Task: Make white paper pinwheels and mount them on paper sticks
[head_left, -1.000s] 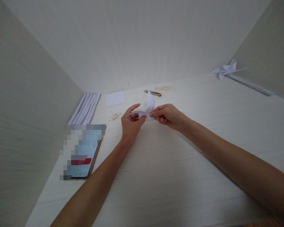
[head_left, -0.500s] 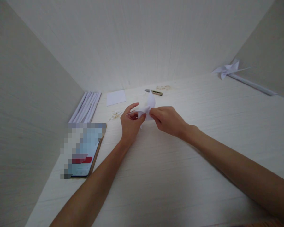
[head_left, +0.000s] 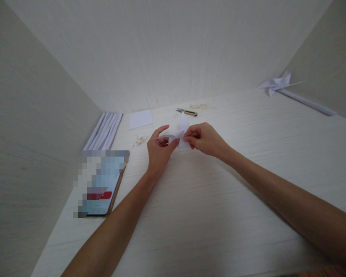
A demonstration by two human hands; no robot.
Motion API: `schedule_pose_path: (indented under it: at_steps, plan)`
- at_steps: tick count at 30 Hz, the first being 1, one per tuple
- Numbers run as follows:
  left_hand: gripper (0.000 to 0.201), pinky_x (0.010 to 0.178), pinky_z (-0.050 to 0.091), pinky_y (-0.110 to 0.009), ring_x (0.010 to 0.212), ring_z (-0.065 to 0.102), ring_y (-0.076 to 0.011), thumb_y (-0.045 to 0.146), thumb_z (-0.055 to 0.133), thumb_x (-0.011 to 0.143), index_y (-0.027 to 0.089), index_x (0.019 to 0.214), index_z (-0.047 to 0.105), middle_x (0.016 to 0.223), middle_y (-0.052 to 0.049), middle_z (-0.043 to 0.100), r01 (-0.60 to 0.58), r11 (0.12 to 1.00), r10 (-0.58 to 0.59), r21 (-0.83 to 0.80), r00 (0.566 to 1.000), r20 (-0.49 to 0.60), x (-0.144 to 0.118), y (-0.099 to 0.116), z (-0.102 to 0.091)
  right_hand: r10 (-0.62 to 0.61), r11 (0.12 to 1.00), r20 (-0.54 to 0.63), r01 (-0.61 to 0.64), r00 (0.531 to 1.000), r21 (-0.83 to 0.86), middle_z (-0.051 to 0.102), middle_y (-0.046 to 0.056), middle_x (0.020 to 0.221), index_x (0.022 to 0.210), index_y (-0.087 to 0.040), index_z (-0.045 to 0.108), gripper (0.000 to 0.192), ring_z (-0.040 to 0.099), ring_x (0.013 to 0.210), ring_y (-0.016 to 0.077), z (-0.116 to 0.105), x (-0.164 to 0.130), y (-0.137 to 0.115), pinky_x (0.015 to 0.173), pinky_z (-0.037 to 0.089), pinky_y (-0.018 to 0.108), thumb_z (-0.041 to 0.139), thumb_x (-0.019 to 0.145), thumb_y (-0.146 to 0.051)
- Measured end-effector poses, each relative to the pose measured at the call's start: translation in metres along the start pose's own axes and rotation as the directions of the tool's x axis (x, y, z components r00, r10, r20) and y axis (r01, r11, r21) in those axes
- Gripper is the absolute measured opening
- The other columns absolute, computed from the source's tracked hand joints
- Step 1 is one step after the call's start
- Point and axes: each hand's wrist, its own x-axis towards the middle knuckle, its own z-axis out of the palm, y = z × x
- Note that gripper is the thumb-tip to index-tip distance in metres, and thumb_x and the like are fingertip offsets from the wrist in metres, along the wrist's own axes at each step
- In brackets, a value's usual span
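2 hands [head_left: 161, 148] pinching folded paper [head_left: 181, 129]

My left hand [head_left: 159, 148] and right hand [head_left: 205, 138]: bare, no rings, watch or gloves. Both forearms uncovered; no sleeves in view.

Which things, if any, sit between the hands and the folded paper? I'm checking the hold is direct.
Nothing visible does. The left hand and the right hand both pinch the folded white paper directly, above the table. The small cutter lies apart, behind them.
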Motion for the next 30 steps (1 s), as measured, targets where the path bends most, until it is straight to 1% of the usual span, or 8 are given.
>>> schedule_pose_path:
  at_steps: [3, 5, 9, 12, 15, 25, 27, 30]
  plan:
    - [0.055, 0.053, 0.045, -0.022, 0.051, 0.057, -0.0105, 0.018, 0.068, 0.051, 0.015, 0.103, 0.052, 0.058, 0.002, 0.064, 0.023, 0.999, -0.023, -0.042, 1.000, -0.015, 0.001, 0.000, 0.001, -0.075, 0.993, -0.018, 0.073, 0.997, -0.094, 0.051, -0.002, 0.046, 0.057, -0.013, 0.056, 0.011, 0.044, 0.045, 0.0073, 0.000, -0.001, 0.001, 0.047, 0.030, 0.021, 0.050, 0.066, -0.011]
    - [0.054, 0.053, 0.045, -0.022, 0.051, 0.057, -0.0100, 0.017, 0.068, 0.051, 0.015, 0.102, 0.051, 0.058, 0.002, 0.064, 0.039, 0.996, -0.042, -0.079, 0.999, -0.032, 0.001, -0.001, 0.001, -0.100, 0.991, -0.015, 0.099, 0.995, -0.092, 0.052, -0.002, 0.048, 0.058, -0.013, 0.055, 0.011, 0.044, 0.046, 0.0075, 0.001, -0.001, 0.005, 0.049, 0.031, 0.021, 0.049, 0.067, -0.012]
    - [0.051, 0.054, 0.045, -0.022, 0.051, 0.057, -0.0094, 0.017, 0.065, 0.053, 0.014, 0.102, 0.051, 0.058, 0.003, 0.063, 0.057, 0.990, -0.065, -0.127, 0.996, -0.054, 0.001, -0.001, 0.002, -0.127, 0.991, -0.002, 0.127, 0.992, 0.041, 0.051, -0.002, 0.049, 0.061, -0.014, 0.052, 0.012, 0.043, 0.046, 0.0068, 0.006, 0.000, 0.014, 0.047, 0.032, 0.020, 0.047, 0.071, -0.017]
    - [0.050, 0.054, 0.045, -0.022, 0.051, 0.057, -0.0096, 0.017, 0.065, 0.053, 0.014, 0.101, 0.051, 0.058, 0.003, 0.063, 0.054, 0.988, -0.064, -0.145, 0.996, -0.064, 0.001, 0.000, 0.002, -0.115, 0.983, -0.013, 0.116, 0.993, 0.142, 0.050, -0.003, 0.049, 0.062, -0.014, 0.050, 0.012, 0.042, 0.044, 0.0065, 0.010, 0.000, 0.019, 0.045, 0.032, 0.020, 0.047, 0.072, -0.020]
    - [0.049, 0.052, 0.044, -0.021, 0.050, 0.057, -0.0096, 0.016, 0.066, 0.053, 0.014, 0.099, 0.051, 0.056, 0.003, 0.062, 0.050, 0.988, -0.062, -0.144, 0.995, -0.075, 0.000, 0.001, 0.003, -0.107, 0.980, -0.043, 0.112, 0.993, 0.164, 0.050, -0.002, 0.049, 0.062, -0.014, 0.050, 0.012, 0.042, 0.043, 0.0065, 0.012, 0.000, 0.020, 0.044, 0.032, 0.020, 0.047, 0.072, -0.021]
    - [0.046, 0.053, 0.044, -0.021, 0.051, 0.057, -0.0092, 0.015, 0.066, 0.053, 0.014, 0.097, 0.052, 0.058, 0.002, 0.063, 0.026, 0.990, -0.038, -0.140, 0.996, -0.083, 0.002, -0.001, 0.003, -0.118, 0.991, -0.094, 0.123, 0.989, 0.049, 0.051, -0.002, 0.048, 0.063, -0.013, 0.053, 0.011, 0.043, 0.043, 0.0074, 0.011, -0.001, 0.017, 0.045, 0.032, 0.021, 0.047, 0.071, -0.017]
    - [0.047, 0.052, 0.044, -0.021, 0.050, 0.057, -0.0091, 0.016, 0.066, 0.053, 0.014, 0.097, 0.051, 0.057, 0.003, 0.063, 0.031, 0.989, -0.042, -0.141, 0.996, -0.078, 0.001, -0.001, 0.002, -0.139, 0.990, -0.106, 0.138, 0.985, -0.018, 0.051, -0.001, 0.049, 0.062, -0.013, 0.054, 0.012, 0.043, 0.044, 0.0075, 0.011, -0.002, 0.016, 0.047, 0.031, 0.021, 0.047, 0.071, -0.016]
    - [0.048, 0.051, 0.043, -0.020, 0.049, 0.056, -0.0085, 0.016, 0.065, 0.053, 0.014, 0.098, 0.051, 0.057, 0.004, 0.062, 0.029, 0.990, -0.039, -0.137, 0.997, -0.069, 0.001, -0.001, 0.002, -0.206, 0.967, -0.124, 0.183, 0.971, -0.176, 0.052, 0.000, 0.051, 0.062, -0.013, 0.056, 0.013, 0.043, 0.046, 0.0079, 0.009, -0.004, 0.013, 0.049, 0.030, 0.021, 0.047, 0.071, -0.015]
